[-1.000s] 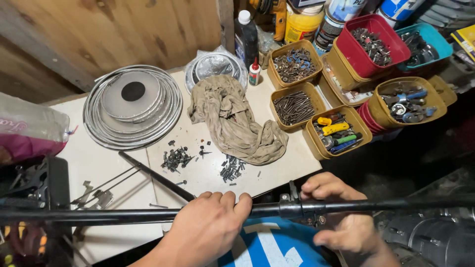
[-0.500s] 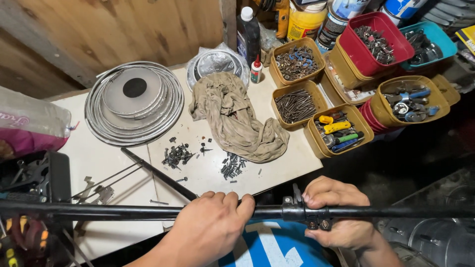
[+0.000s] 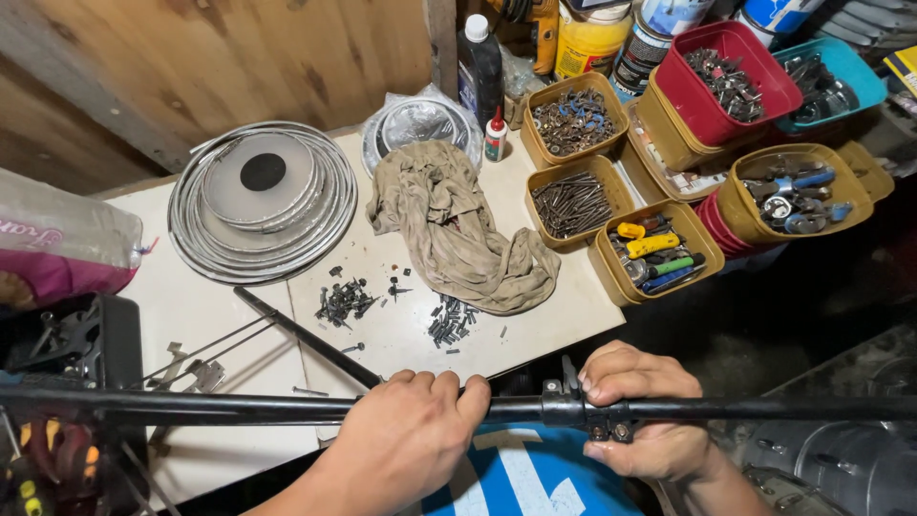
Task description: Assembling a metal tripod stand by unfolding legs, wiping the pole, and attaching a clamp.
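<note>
Here, one black rod (image 3: 287,409) runs 9-to-3 at frame bottom | left hand (image 3: 406,444) clamped on it, right hand (image 3: 642,420) wrapped around its clamp fitting (image 3: 573,409) | seven tubs (image 3: 571,201) at 1–2 o'clock, one rag (image 3: 458,225), one stack of rings (image 3: 260,201) | white table (image 3: 220,315), wooden wall (image 3: 191,67).

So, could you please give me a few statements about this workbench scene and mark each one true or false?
1. Both hands grip the long black rod. True: left hand, right hand.
2. The beige rag lies on the white table. True.
3. The red tub holds paint brushes. False: it holds small metal parts.
4. The stacked metal rings sit right of the rag. False: they sit left of it.
5. The right hand is at the clamp on the rod. True.
</note>
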